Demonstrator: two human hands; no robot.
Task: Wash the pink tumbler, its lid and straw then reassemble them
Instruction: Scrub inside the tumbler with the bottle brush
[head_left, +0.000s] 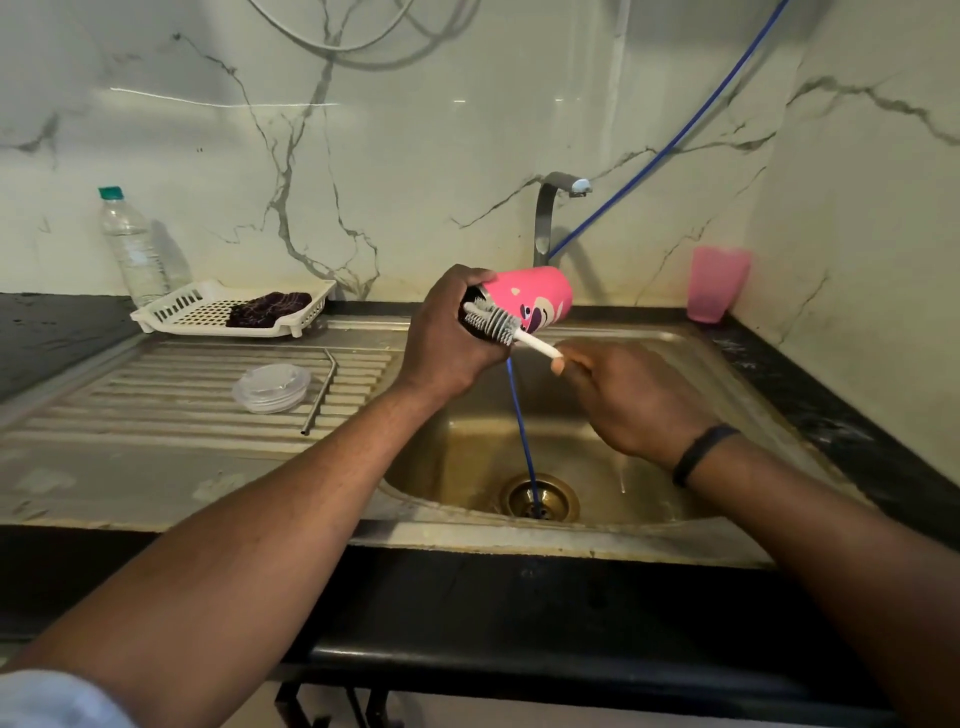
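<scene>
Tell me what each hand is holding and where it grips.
The left hand grips the pink tumbler around its open mouth end, tipped sideways over the sink. The right hand holds the bottle brush by its white handle.

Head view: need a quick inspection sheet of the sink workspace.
Surface: steel sink with ribbed drainboard, dark counter.
Job's things: pink tumbler tilted over the basin, bottle brush at its mouth; clear lid and metal straw on the drainboard.
Clutter: water bottle, white tray holding dark cloth, pink cup.
Grippers: left hand grips tumbler; right hand holds brush handle.
Cables: blue hose into the drain.
Surroundings: marble wall, tap.
</scene>
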